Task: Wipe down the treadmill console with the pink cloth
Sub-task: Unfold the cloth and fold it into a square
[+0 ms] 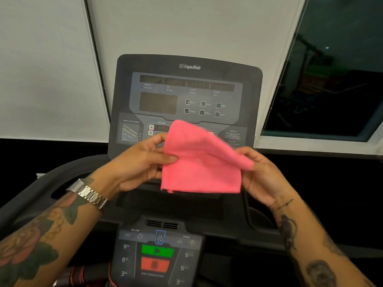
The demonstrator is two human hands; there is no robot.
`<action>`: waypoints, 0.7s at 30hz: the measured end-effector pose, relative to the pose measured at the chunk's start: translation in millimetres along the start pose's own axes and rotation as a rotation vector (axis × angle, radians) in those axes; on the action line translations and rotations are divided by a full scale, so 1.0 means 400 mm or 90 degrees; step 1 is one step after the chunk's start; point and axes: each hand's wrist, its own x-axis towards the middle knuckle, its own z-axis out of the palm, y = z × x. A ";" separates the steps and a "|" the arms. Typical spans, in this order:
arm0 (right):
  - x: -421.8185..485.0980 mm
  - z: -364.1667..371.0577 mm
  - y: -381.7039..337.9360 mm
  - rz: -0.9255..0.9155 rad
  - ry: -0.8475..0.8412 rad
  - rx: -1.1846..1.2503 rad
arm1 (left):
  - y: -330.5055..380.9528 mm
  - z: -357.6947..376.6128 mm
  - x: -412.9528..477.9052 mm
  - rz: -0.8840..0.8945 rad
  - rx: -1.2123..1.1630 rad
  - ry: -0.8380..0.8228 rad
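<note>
Two hands hold the pink cloth (201,162) up in front of the treadmill console (186,96), off its surface as far as I can judge. Left hand (141,162) pinches the cloth's left edge, thumb on the near face and fingers curled behind. Right hand (263,172) grips the right edge, fingers curled round a fold that rolls over toward the far side; its fingertips are partly hidden by fabric. Cloth appears doubled, lower edge hanging roughly level, upper flap blurred. Judgement: cloth is being folded or readied, wiping not yet begun. Console's upper panel, with dark displays and a small button grid (204,108), stands upright beyond the cloth; the cloth covers part of its lower strip beside the incline arrows (150,130). Lower control panel (159,255) sits near the person, below the hands, carrying a green start key (157,251), a red stop key (155,264) and speed and incline keys. Metal wristwatch (89,193) on the left wrist. Window (335,79) dark at far right. Risks from here: pressing through the cloth on the lower panel could trigger the green key or a speed key and start the belt, if the machine is powered; displays look unlit, though I cannot tell for certain. A loose, bunched fold would wipe unevenly and skip the recessed button edges. The watch bracelet could scrape the panel face on a low pass. A one-handed grip on an unfinished fold could let the cloth drop.
</note>
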 end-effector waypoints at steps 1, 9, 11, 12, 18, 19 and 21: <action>-0.002 0.006 -0.009 0.011 -0.009 -0.017 | 0.009 0.002 -0.006 0.016 0.029 -0.007; 0.012 0.013 0.032 0.160 -0.110 -0.071 | -0.010 -0.069 -0.070 -0.022 0.086 0.028; 0.034 0.032 0.057 0.179 -0.146 -0.070 | -0.026 -0.097 -0.105 -0.038 0.049 0.044; 0.046 0.045 0.073 0.193 -0.157 -0.085 | -0.034 -0.113 -0.123 -0.044 0.025 0.055; 0.134 0.198 0.213 0.284 -0.186 -0.107 | -0.089 -0.263 -0.271 -0.073 -0.071 0.175; 0.153 0.231 0.237 0.287 -0.184 -0.118 | -0.091 -0.296 -0.300 -0.080 -0.088 0.191; 0.196 0.313 0.296 0.316 -0.190 -0.135 | -0.088 -0.368 -0.369 -0.093 -0.111 0.230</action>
